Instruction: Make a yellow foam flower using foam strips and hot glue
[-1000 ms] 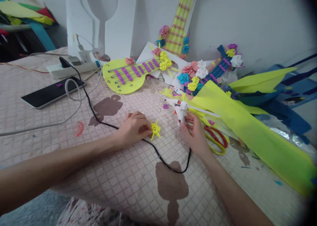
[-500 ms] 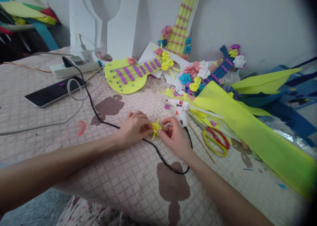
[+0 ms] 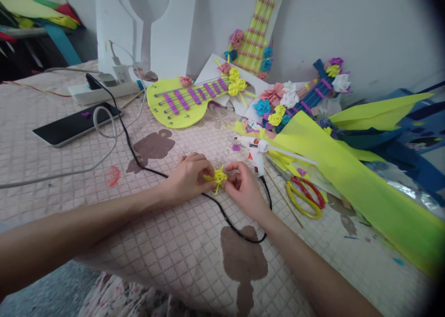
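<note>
A small yellow paper flower (image 3: 219, 176) with thin pointed ends sits between my two hands, just over the quilted cloth. My left hand (image 3: 191, 178) pinches its left side between thumb and fingers. On the other side, the thumb and fingertips of my right hand (image 3: 245, 187) close on its right edge. A black cord (image 3: 222, 212) runs beneath my hands to a white glue gun (image 3: 256, 155), which lies just beyond my right hand. Scissors (image 3: 305, 197) with red and yellow handles rest to the right, beside a thin wooden stick (image 3: 287, 199).
Behind my hands lies a yellow paper guitar (image 3: 177, 115) with purple strips. A blue guitar with paper flowers (image 3: 306, 104) is at the right. Long yellow crepe paper (image 3: 365, 182) covers the right side. A black slab (image 3: 76, 124) and a power strip (image 3: 104, 94) are at the left.
The fingers have shifted slightly around the yellow flower, and more of it shows near my left thumb. Both hands keep their hold. The view has moved a little.
</note>
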Available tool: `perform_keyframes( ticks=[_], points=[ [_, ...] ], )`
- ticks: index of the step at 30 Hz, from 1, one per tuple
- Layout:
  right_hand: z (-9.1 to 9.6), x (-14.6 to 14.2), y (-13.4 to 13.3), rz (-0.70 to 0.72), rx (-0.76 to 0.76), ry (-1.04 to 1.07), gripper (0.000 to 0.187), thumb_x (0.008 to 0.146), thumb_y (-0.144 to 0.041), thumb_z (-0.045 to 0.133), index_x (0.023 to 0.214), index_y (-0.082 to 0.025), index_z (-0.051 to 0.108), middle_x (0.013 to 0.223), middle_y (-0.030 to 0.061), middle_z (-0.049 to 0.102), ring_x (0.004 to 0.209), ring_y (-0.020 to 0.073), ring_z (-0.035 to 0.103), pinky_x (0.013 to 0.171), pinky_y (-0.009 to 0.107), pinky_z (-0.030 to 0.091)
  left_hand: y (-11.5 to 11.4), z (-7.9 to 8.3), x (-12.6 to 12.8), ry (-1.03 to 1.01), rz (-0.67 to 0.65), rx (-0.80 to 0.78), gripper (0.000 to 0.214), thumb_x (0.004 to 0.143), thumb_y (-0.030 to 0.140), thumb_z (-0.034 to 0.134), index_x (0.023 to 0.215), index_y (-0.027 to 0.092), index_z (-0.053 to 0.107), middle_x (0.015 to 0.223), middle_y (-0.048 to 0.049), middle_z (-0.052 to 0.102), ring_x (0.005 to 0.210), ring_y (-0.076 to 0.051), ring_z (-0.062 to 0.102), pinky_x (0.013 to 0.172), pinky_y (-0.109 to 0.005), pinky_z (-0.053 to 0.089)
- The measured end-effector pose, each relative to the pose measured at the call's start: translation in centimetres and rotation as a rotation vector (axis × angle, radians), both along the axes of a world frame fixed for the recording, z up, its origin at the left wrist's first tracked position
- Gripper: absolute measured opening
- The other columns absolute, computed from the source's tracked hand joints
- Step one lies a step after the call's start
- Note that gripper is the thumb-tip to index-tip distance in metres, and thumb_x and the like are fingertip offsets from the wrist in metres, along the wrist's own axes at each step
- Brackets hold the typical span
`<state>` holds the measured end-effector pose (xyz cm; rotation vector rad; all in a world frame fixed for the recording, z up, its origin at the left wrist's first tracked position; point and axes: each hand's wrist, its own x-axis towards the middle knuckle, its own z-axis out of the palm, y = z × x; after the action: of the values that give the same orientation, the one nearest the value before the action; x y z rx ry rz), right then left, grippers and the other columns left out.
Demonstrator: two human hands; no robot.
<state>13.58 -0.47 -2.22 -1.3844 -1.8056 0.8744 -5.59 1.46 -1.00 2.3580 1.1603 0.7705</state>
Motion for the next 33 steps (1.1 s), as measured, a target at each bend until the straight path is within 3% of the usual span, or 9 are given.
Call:
perform_keyframes(
  ticks=[7, 13, 22, 33],
  points=[
    [0.04, -0.09, -0.06, -0.007, 0.001, 0.0, 0.025, 0.073, -0.02, 0.055, 0.097, -0.022, 0.048, 0.096, 0.0035, 0.056, 0.065, 0.0118, 0.052, 0.058, 0.028, 0.048, 0.02, -0.45, 0.2, -0.067, 0.09, -0.036, 0.026, 0.075, 0.028, 0.065, 0.096, 0.017, 0.053, 0.101, -0.0062, 0.058, 0.098, -0.023, 0.052, 0.083, -0.038, 0.041],
    [0.3, -0.1, -0.2, 0.016, -0.026, 0.057, 0.024, 0.078, -0.024, 0.053, 0.102, -0.021, 0.047, 0.095, 0.003, 0.056, 0.065, 0.0115, 0.053, 0.059, 0.028, 0.047, 0.12, -0.58, 0.41, -0.036, 0.087, -0.045, 0.021, 0.076, 0.028, 0.064, 0.092, 0.019, 0.053, 0.098, -0.0036, 0.061, 0.098, -0.023, 0.053, 0.085, -0.038, 0.04],
    [-0.25, -0.33, -0.07, -0.017, 0.026, 0.01, 0.03, 0.074, -0.02, 0.056, 0.103, -0.022, 0.047, 0.104, 0.0046, 0.053, 0.065, 0.0105, 0.051, 0.06, 0.028, 0.047, 0.17, -0.48, 0.42, -0.023, 0.092, -0.066, 0.021, 0.077, 0.028, 0.063, 0.093, 0.019, 0.053, 0.099, -0.0029, 0.061, 0.098, -0.022, 0.052, 0.086, -0.038, 0.038],
    [-0.1, -0.25, -0.22, -0.012, 0.017, 0.048, 0.026, 0.078, -0.024, 0.055, 0.103, -0.022, 0.048, 0.101, 0.0041, 0.055, 0.065, 0.0107, 0.051, 0.059, 0.027, 0.046, 0.03, -0.33, 0.67, 0.005, 0.099, -0.084, 0.022, 0.076, 0.028, 0.065, 0.093, 0.019, 0.054, 0.096, -0.0023, 0.062, 0.099, -0.023, 0.052, 0.086, -0.039, 0.036]
  ],
)
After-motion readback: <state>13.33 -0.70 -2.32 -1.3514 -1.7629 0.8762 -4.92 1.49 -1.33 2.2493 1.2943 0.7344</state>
